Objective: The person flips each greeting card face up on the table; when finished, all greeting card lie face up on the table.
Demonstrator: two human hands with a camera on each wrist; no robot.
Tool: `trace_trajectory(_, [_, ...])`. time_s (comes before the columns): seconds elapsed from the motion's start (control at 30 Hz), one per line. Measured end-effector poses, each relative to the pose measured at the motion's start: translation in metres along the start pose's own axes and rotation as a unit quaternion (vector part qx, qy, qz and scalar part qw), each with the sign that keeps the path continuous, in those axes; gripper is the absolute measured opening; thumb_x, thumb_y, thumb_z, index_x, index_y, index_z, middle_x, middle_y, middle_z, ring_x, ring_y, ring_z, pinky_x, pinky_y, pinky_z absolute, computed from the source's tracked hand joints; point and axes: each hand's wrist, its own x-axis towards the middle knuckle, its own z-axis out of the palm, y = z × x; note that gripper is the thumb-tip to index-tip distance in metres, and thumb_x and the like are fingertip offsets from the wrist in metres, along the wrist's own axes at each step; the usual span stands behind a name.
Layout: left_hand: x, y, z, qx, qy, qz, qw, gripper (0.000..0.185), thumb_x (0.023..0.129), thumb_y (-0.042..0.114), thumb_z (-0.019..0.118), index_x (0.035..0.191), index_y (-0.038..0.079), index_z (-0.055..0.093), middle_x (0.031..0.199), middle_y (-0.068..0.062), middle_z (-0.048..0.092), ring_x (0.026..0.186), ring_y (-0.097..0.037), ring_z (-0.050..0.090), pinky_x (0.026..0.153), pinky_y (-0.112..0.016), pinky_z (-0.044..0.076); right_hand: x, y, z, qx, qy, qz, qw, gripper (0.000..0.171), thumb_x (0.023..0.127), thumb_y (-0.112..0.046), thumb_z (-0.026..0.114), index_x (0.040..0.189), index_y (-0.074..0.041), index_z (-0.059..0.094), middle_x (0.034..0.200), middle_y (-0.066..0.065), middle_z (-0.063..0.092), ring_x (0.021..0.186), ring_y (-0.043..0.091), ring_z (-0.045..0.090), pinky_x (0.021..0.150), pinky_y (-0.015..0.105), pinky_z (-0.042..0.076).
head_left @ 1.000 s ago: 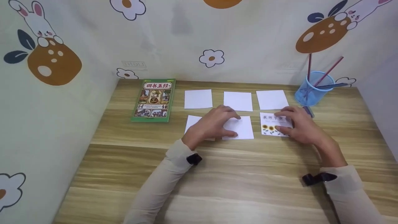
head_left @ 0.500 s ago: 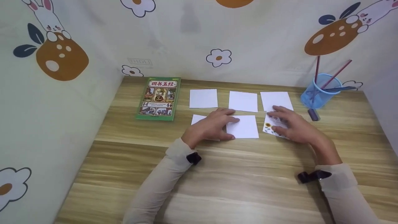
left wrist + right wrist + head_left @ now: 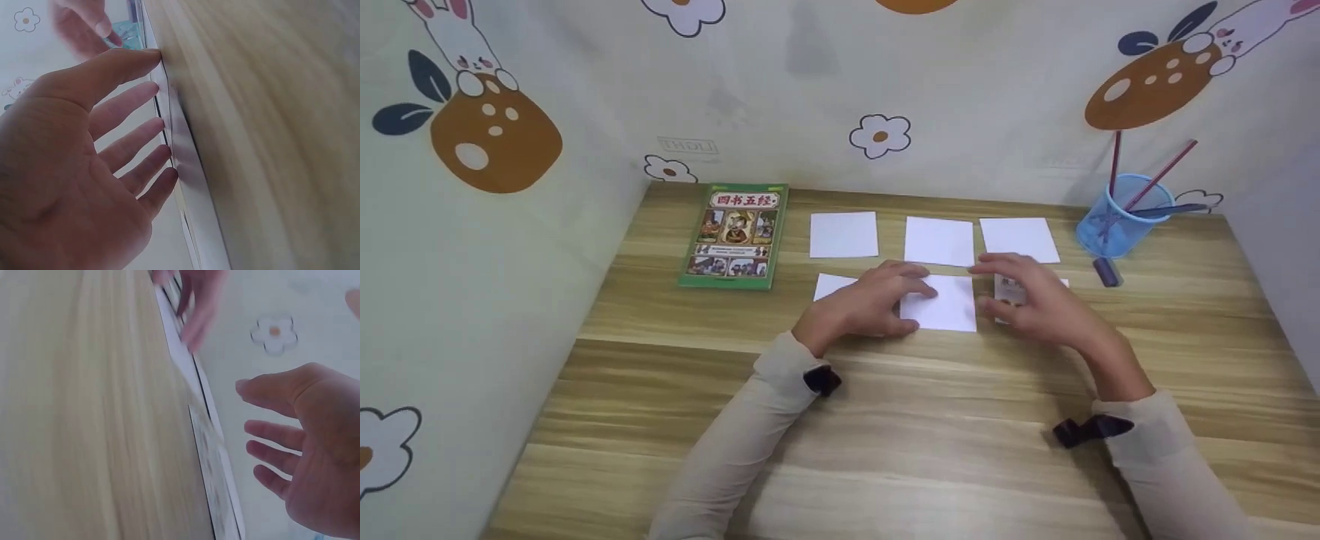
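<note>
Six cards lie in two rows on the wooden table [image 3: 885,420]. My left hand [image 3: 877,300] rests flat across the front-left white card [image 3: 826,284] and the front-middle white card [image 3: 949,304]. In the left wrist view its straight fingers [image 3: 138,140] touch that card's edge [image 3: 183,152]. My right hand [image 3: 1031,300] hovers with spread fingers above the printed sunflower card [image 3: 1009,289] and hides most of it. The right wrist view shows the right hand [image 3: 304,439] off the table, apart from the printed card [image 3: 216,484].
Three blank white cards [image 3: 844,234] [image 3: 938,241] [image 3: 1019,239] form the back row. A green picture book [image 3: 733,235] lies at the left. A blue pen cup [image 3: 1121,217] with pencils stands at the back right, a small dark object [image 3: 1106,271] beside it. Patterned walls enclose three sides.
My right hand has lifted off the sunflower card and moved left above it. The left hand has stayed on the white cards.
</note>
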Motion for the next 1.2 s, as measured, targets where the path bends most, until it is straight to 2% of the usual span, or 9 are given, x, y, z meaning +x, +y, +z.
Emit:
trace_trajectory(0.2, [0.0,0.001,0.0,-0.001,0.006,-0.038,0.9992,0.069,0.098,0.034,0.08,0.16,0.02,0.054,0.174,-0.007,0.04,0.163,-0.028,0.031,0.135,-0.048,0.03,0.018,-0.035,0.023,-0.099,-0.056,0.047,0.992,0.08,0.091,-0.045,0.086,0.158,-0.014,0.055,0.158,0.018,0.057,0.151,0.041,0.047,0.126,0.064,0.033])
trace_trajectory(0.33, [0.003,0.004,0.0,-0.005,0.007,-0.057,0.9983,0.075,0.097,0.038,0.082,0.163,0.022,0.049,0.172,-0.005,0.041,0.161,-0.027,0.034,0.133,-0.047,0.034,0.022,-0.039,0.026,-0.135,-0.068,0.072,0.986,0.088,0.085,-0.044,0.093,0.158,-0.012,0.055,0.145,0.021,0.06,0.136,0.041,0.051,0.114,0.06,0.038])
trace_trajectory(0.5, [0.003,0.004,-0.002,-0.015,0.008,-0.046,0.9988,0.081,0.094,0.035,0.086,0.164,0.023,0.047,0.166,-0.003,0.046,0.154,-0.024,0.038,0.13,-0.045,0.037,0.021,-0.033,0.026,-0.123,-0.077,0.082,0.986,0.093,0.081,-0.047,0.096,0.157,-0.012,0.056,0.133,0.017,0.057,0.119,0.033,0.047,0.1,0.05,0.039])
trace_trajectory(0.7, [0.003,0.002,-0.005,-0.047,0.014,-0.013,0.9987,0.089,0.09,0.027,0.091,0.166,0.022,0.044,0.164,-0.005,0.048,0.153,-0.024,0.037,0.129,-0.043,0.039,0.024,-0.033,0.024,-0.122,-0.056,0.06,0.989,0.087,0.075,-0.047,0.099,0.144,-0.007,0.065,0.132,0.016,0.06,0.12,0.034,0.049,0.101,0.051,0.04])
trace_trajectory(0.87, [0.003,0.002,-0.006,-0.086,0.034,-0.002,0.9957,0.085,0.09,0.018,0.09,0.164,0.024,0.048,0.154,-0.007,0.05,0.136,-0.023,0.05,0.116,-0.039,0.05,0.023,-0.037,0.026,-0.132,-0.035,0.059,0.989,0.086,0.071,-0.048,0.101,0.139,-0.008,0.066,0.13,0.014,0.058,0.119,0.034,0.048,0.101,0.052,0.038])
trace_trajectory(0.97, [0.003,0.005,-0.009,-0.153,0.07,0.015,0.9856,0.077,0.093,0.005,0.085,0.16,0.022,0.052,0.146,-0.01,0.056,0.122,-0.022,0.063,0.103,-0.032,0.059,0.022,-0.038,0.03,-0.144,-0.021,0.065,0.987,0.089,0.072,-0.051,0.1,0.141,-0.008,0.064,0.125,0.013,0.061,0.115,0.034,0.052,0.1,0.052,0.039])
trace_trajectory(1.03, [0.004,0.009,-0.012,-0.204,0.099,0.037,0.9733,0.068,0.095,-0.003,0.078,0.156,0.017,0.056,0.14,-0.014,0.061,0.112,-0.024,0.071,0.094,-0.03,0.063,0.022,-0.037,0.032,-0.148,-0.004,0.068,0.987,0.087,0.074,-0.052,0.099,0.139,-0.008,0.063,0.113,0.011,0.065,0.105,0.032,0.056,0.094,0.05,0.042])
trace_trajectory(1.13, [0.005,0.014,-0.015,-0.256,0.131,0.065,0.9555,0.055,0.101,0.001,0.07,0.154,0.013,0.058,0.135,-0.016,0.068,0.112,-0.026,0.075,0.094,-0.031,0.064,0.025,-0.034,0.034,-0.117,0.03,0.066,0.99,0.072,0.079,-0.048,0.097,0.129,-0.01,0.062,0.097,0.007,0.069,0.088,0.027,0.061,0.081,0.044,0.047])
trace_trajectory(1.2, [0.006,0.016,-0.016,-0.28,0.154,0.068,0.945,0.046,0.106,0.012,0.067,0.151,0.014,0.061,0.131,-0.014,0.071,0.109,-0.026,0.076,0.095,-0.033,0.064,0.027,-0.032,0.035,-0.074,0.055,0.053,0.994,0.06,0.083,-0.044,0.095,0.122,-0.013,0.061,0.091,0.004,0.071,0.082,0.023,0.066,0.076,0.04,0.051])
